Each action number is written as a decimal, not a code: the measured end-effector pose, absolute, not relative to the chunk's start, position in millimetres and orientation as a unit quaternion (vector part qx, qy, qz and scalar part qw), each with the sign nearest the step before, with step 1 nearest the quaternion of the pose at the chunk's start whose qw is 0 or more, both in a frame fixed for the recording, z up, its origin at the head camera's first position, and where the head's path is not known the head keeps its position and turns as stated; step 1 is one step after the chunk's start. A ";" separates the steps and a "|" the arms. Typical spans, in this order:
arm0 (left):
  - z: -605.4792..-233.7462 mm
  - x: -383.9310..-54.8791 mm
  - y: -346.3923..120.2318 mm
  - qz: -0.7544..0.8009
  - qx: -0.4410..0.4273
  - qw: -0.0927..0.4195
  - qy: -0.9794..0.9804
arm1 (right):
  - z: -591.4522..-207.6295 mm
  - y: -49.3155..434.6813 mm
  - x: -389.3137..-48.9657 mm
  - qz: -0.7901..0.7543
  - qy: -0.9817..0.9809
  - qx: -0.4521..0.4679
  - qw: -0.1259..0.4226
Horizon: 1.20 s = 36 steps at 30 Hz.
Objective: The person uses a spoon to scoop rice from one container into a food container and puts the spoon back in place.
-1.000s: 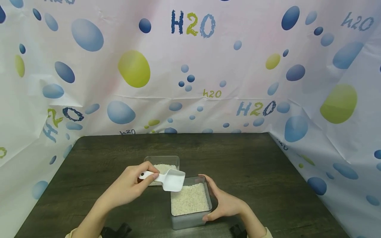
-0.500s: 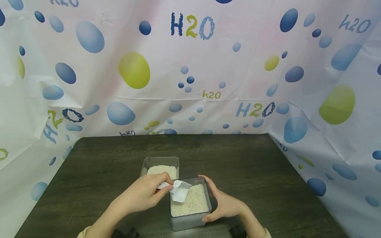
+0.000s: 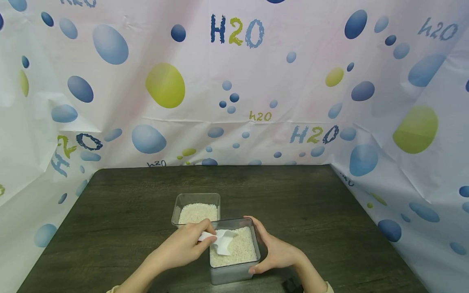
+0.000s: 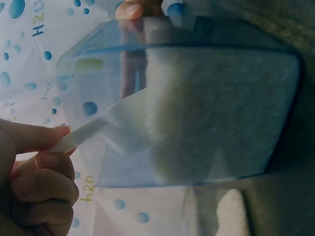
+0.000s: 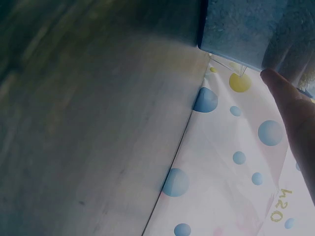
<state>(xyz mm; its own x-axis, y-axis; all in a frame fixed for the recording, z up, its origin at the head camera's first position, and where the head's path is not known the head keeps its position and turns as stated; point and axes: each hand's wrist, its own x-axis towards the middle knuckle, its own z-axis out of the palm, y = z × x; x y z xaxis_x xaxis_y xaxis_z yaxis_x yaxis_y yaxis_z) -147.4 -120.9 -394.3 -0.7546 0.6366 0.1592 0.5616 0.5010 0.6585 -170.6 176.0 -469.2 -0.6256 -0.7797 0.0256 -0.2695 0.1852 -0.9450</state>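
The head view is brightly lit; both wrist views are dimmer, bluish and softly blurred.

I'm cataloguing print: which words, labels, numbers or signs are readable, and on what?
"H2O": large print, top centre of backdrop.
"h2O": upper-right print, backdrop.
"h2O": green print, backdrop.
"H2O": lower-right print, backdrop.
"h2O": dark print, backdrop above table.
"H2O": slanted print, backdrop left.
Too cropped or small: top-left fragment, left-edge fragment, right-corner fragment.
No text seen on scoop, large container or small container.
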 end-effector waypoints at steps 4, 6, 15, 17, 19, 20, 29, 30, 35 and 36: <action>-401.5 -146.5 -117.0 0.395 0.296 0.083 0.866 | -469.0 176.2 -170.6 -0.528 0.732 -0.358 0.240; -403.4 -145.4 -114.2 0.411 0.267 0.087 0.867 | -468.9 176.5 -170.4 -0.531 0.730 -0.356 0.241; -412.8 -144.9 -110.9 0.520 0.183 0.124 0.825 | -469.6 176.4 -170.1 -0.541 0.725 -0.345 0.252; -415.8 -143.8 -112.2 0.557 0.174 0.140 0.800 | -469.4 176.1 -170.4 -0.538 0.725 -0.347 0.254; -418.6 -142.1 -113.3 0.587 0.168 0.152 0.777 | -469.2 175.6 -170.8 -0.536 0.725 -0.353 0.252; -419.9 -141.2 -113.6 0.598 0.168 0.153 0.769 | -469.0 175.3 -171.1 -0.535 0.724 -0.355 0.251; -430.6 -126.4 -114.1 0.671 0.124 0.126 0.720 | -468.3 175.2 -170.0 -0.530 0.729 -0.355 0.249; -432.0 -124.7 -114.6 0.679 0.113 0.122 0.715 | -468.4 175.3 -170.0 -0.529 0.730 -0.355 0.248; -441.2 -118.7 -118.0 0.721 0.080 0.091 0.683 | -469.5 175.9 -170.4 -0.527 0.731 -0.360 0.243; -443.9 -117.8 -118.4 0.729 0.084 0.083 0.674 | -469.8 175.9 -170.5 -0.527 0.730 -0.361 0.243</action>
<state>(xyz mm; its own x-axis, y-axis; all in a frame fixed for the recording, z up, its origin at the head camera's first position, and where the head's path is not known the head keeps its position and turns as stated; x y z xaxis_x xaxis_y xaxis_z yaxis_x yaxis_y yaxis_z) -117.8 -118.4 -443.9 -0.9721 0.2341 0.0116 -0.0065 -0.0766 0.9970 -170.5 175.9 -469.8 -0.6219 -0.7826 0.0258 -0.2715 0.1847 -0.9446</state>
